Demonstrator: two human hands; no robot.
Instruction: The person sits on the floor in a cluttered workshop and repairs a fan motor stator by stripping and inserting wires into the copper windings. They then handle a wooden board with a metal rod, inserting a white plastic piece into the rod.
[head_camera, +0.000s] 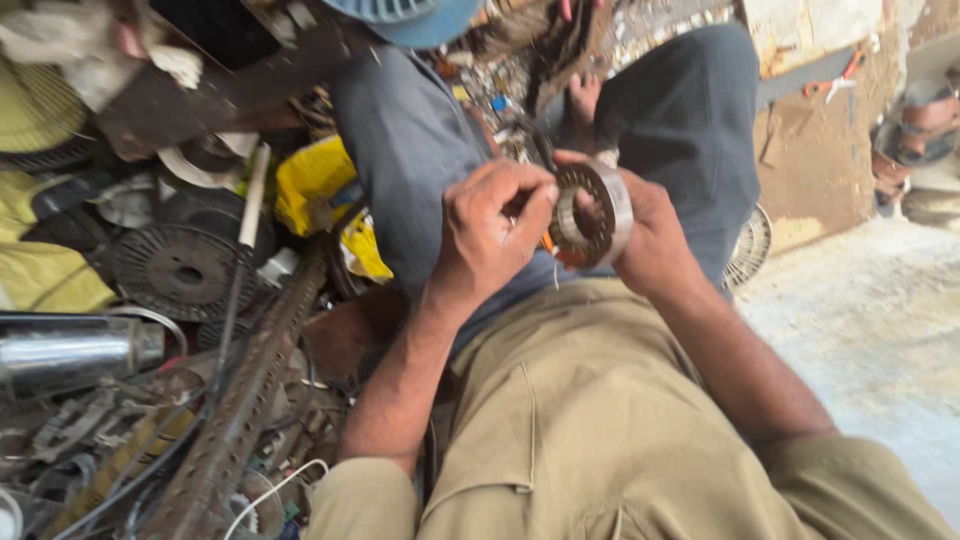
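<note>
My right hand (655, 235) grips the stator (592, 213) while left fingers (520, 215) pinch at its slots; winding unfinished.

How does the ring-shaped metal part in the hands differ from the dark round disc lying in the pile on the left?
The slotted metal ring is held up between the left hand and right hand; the dark disc lies flat among scrap. The ring is silvery with an open centre; the disc is blackish with a hub. The ring looks smaller. Both are round.

Round metal stator ring (592, 212), slotted inner rim, silvery outer band, held on edge above lap, slightly tilted.
</note>
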